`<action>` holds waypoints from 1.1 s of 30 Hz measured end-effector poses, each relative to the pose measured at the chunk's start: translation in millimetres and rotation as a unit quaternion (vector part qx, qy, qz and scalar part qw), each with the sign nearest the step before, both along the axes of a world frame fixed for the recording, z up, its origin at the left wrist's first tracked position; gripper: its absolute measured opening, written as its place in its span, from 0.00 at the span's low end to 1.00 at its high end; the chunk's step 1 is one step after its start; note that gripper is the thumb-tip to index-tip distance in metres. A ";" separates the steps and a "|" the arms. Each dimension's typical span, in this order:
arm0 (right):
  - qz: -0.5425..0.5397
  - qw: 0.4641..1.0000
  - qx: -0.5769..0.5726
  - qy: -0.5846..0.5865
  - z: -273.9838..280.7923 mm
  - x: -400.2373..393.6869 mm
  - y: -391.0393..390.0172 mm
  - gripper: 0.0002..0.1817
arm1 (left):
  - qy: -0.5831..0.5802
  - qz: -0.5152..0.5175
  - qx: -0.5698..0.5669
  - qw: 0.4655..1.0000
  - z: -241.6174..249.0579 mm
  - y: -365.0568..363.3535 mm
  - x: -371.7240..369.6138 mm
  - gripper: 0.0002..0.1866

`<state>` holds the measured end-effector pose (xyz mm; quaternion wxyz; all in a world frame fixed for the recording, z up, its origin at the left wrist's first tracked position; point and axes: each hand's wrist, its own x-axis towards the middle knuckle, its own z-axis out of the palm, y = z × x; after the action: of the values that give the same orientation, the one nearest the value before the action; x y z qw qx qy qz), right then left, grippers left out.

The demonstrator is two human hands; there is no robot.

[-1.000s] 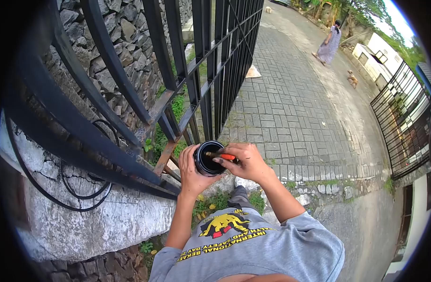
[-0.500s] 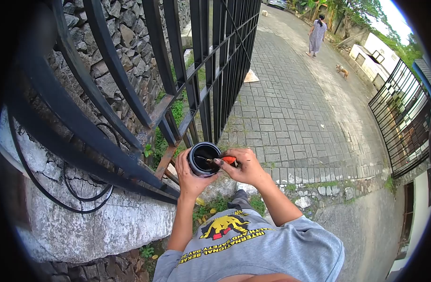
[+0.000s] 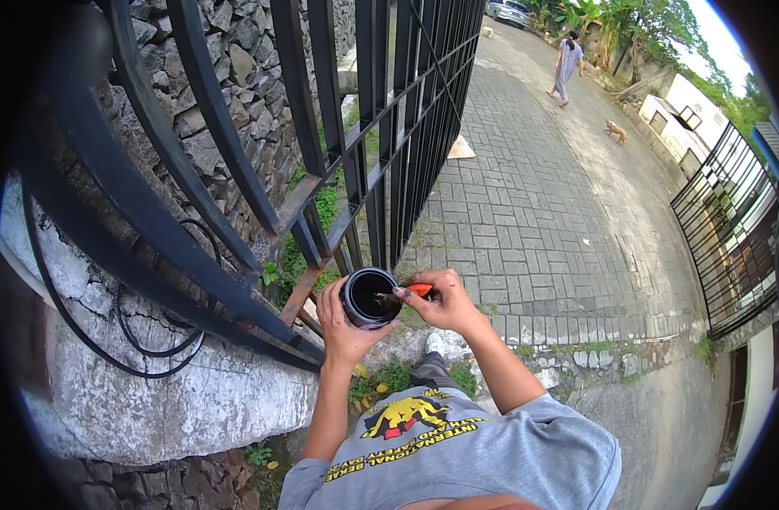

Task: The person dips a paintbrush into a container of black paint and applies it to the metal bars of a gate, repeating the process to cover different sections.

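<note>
Brush (image 3: 420,289) enters can (image 3: 355,280) from the 3 o'clock side

Take 12 o'clock as the top of the view. What counts most is how the brush lies to the can's mouth: its long axis runs from about 2 or 3 o'clock at the orange handle to about 8 or 9 o'clock at the head, crossing the rim so that the head sits inside. How deep it goes into the dark contents, or whether it touches the inner wall, I cannot tell.

The right hand (image 3: 447,304) pinches the handle between thumb and fingers, dark smears on the tips; the can is just beside those fingers, at their 9 o'clock. The left hand (image 3: 338,327) wraps the can from its 8 o'clock side, fingers curled along the outer wall and thumb lying below the edge near 5 o'clock. It holds the can off the ground, mouth towards the camera.

Of the 2 hands, the left is nearer the black gate (image 3: 298,85): a rusty brace (image 3: 296,303) stands near its fingers at 9 o'clock, with bars rising towards 11 and 12. From the right hand, paving (image 3: 525,195) spreads towards 1 o'clock. A shoe (image 3: 435,343) shows at 5 o'clock from the can. Well apart, up near 1 o'clock, are another person (image 3: 568,68) and a dog (image 3: 615,132).
</note>
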<state>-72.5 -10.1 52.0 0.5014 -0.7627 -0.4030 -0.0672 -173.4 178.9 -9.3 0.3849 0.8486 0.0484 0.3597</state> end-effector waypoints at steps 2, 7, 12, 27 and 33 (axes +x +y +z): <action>0.001 0.999 0.043 -0.031 -11.7 -3.5 3.5 0.11 | 0.001 -0.002 -0.007 1.000 -4.0 0.9 -2.7 0.57; 0.031 0.999 -0.035 0.017 -8.8 -6.2 -0.4 0.12 | 0.008 0.022 0.023 0.999 -8.3 -0.4 -6.6 0.57; 0.048 0.999 -0.017 0.006 -9.1 -6.0 1.3 0.12 | 0.012 0.033 0.012 0.999 -12.4 -2.8 -8.4 0.57; 0.054 0.998 -0.018 0.012 -18.8 9.3 -9.9 0.10 | 0.014 0.050 0.013 0.999 -20.4 -11.8 -3.2 0.57; 0.050 0.999 0.015 0.004 -25.3 13.5 -7.8 0.09 | 0.021 0.044 0.005 0.999 -21.7 -11.8 1.8 0.58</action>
<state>-59.0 -17.9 26.7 0.5171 -0.7345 -0.4373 -0.0446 -171.6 167.0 -31.0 0.3633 0.8548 0.0924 0.3588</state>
